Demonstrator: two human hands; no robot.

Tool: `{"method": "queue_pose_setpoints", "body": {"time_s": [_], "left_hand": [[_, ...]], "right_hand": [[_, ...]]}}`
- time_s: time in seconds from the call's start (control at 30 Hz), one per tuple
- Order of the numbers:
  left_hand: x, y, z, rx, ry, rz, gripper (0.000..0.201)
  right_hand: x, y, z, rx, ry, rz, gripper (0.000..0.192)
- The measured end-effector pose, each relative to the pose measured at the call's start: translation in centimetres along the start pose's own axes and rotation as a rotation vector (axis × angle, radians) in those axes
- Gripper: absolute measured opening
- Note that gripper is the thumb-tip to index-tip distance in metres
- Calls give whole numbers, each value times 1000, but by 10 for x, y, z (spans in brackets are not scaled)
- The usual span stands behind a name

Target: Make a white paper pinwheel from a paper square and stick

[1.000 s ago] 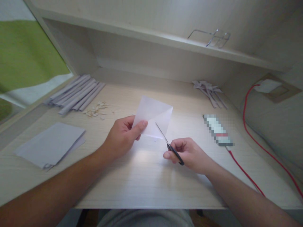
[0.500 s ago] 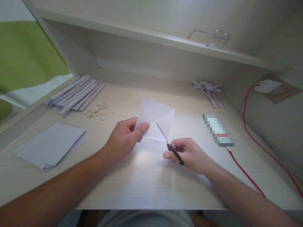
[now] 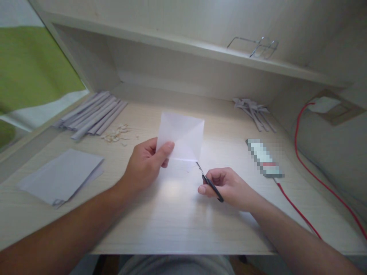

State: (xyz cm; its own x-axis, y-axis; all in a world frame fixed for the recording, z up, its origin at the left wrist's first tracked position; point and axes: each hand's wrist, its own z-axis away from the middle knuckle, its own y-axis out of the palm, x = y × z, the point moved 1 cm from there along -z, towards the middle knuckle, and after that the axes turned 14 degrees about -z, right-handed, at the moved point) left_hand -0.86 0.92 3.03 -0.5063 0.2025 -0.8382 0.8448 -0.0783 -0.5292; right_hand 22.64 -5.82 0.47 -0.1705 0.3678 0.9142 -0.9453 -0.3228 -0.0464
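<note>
My left hand (image 3: 146,162) pinches the lower left corner of a square sheet of white paper (image 3: 182,135), held upright above the desk, with creases crossing it. My right hand (image 3: 229,185) grips small scissors (image 3: 210,183) with black handles. Their blades point up and left and meet the paper's lower right corner, partly hidden behind the sheet.
A stack of white sheets (image 3: 61,175) lies at the left. Rolled paper sticks (image 3: 91,112) and paper scraps (image 3: 117,133) sit at the back left, folded paper pieces (image 3: 254,109) at the back right. A blurred flat object (image 3: 263,156) with a red cable (image 3: 298,210) lies right. A shelf (image 3: 200,47) overhangs.
My left hand has turned the sheet so its edges stand square and moved it slightly left. The scissor blades now sit at the paper's lower right corner instead of in front of it.
</note>
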Motion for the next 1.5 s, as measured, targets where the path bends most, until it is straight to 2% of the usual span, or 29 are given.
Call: {"method": "queue_pose_setpoints", "body": {"time_s": [0.13,0.2,0.27,0.33,0.4,0.47,0.5,0.57,0.6,0.67,0.77,0.83,0.93,1.0,1.07,1.2,1.33,1.5], "left_hand": [[4,-4,-4,-82,-9,74,37],[5,-5,-6,-96,-14,85,37],[5,-4,-7,-59,-19,49,38],[3,0,-5,90,1,24,39],[1,6,-1,354,33,43,37],[0,13,5,619,38,93,31],[0,15,8,710,27,113,28],[2,18,10,768,0,143,23],[3,19,9,737,-13,162,21],[7,19,4,594,-35,193,19],[11,17,-3,388,-54,210,24],[12,19,-3,388,-58,204,28],[11,24,3,542,-63,188,33],[11,27,7,601,-64,180,33],[10,29,9,593,-65,186,34],[9,28,5,469,-26,231,33],[6,17,0,297,28,193,36],[3,-2,-6,43,-18,162,37]], "right_hand": [[3,-7,1,1,20,84,42],[7,-14,0,-72,-1,107,42],[11,-21,-2,-201,-82,68,39],[14,-26,-5,-355,-227,-48,34],[14,-29,-7,-439,-348,-186,32],[12,-26,-9,-396,-352,-270,34],[10,-24,-10,-342,-315,-289,35],[6,-19,-10,-232,-216,-304,34],[5,-16,-10,-189,-175,-307,34],[2,-13,-9,-146,-145,-316,33],[0,-11,-9,-181,-195,-313,30],[-1,-10,-10,-265,-257,-321,27],[-4,-9,-13,-379,-344,-373,24],[-7,-8,-15,-392,-372,-424,22],[-10,-7,-16,-378,-377,-456,20],[-10,-7,-17,-337,-379,-388,21],[-3,-11,-14,-293,-349,-303,26],[7,-12,-5,-130,-225,-122,35]]}}
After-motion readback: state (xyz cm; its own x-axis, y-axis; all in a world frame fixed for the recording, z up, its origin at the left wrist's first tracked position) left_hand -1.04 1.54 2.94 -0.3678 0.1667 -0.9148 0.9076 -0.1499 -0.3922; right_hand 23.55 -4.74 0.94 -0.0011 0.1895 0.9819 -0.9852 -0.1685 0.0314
